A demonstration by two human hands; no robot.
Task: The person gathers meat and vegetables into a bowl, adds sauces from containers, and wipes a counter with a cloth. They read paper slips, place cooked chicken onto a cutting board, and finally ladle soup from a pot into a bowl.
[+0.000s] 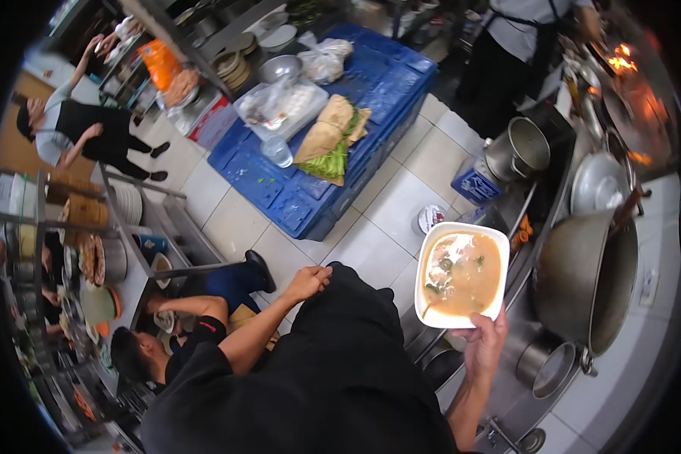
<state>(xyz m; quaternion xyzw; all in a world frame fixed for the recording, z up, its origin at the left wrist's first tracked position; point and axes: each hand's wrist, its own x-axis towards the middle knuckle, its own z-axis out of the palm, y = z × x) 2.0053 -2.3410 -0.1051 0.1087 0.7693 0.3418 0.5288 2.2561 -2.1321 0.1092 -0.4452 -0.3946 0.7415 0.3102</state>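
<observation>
My right hand [483, 344] grips the near edge of a white, square-cornered bowl [448, 321], with the thumb over the rim. In it is an orange-brown soup [465, 284] with green bits and pale streaks on top. The bowl is held roughly level, out to the right of my body. My left hand [308, 284] is closed in a loose fist beside my black apron [348, 318], and I see nothing in its fingers. Beyond the bowl, a small tub with a printed lid [430, 218] is on the tiled floor.
A blue chest [280, 193] ahead bears leafy greens in brown paper [327, 136] and a plastic cup [277, 151]. At right stand a large wok [583, 280], pots and a burner with flames [622, 59]. One person crouches at left; others stand farther off.
</observation>
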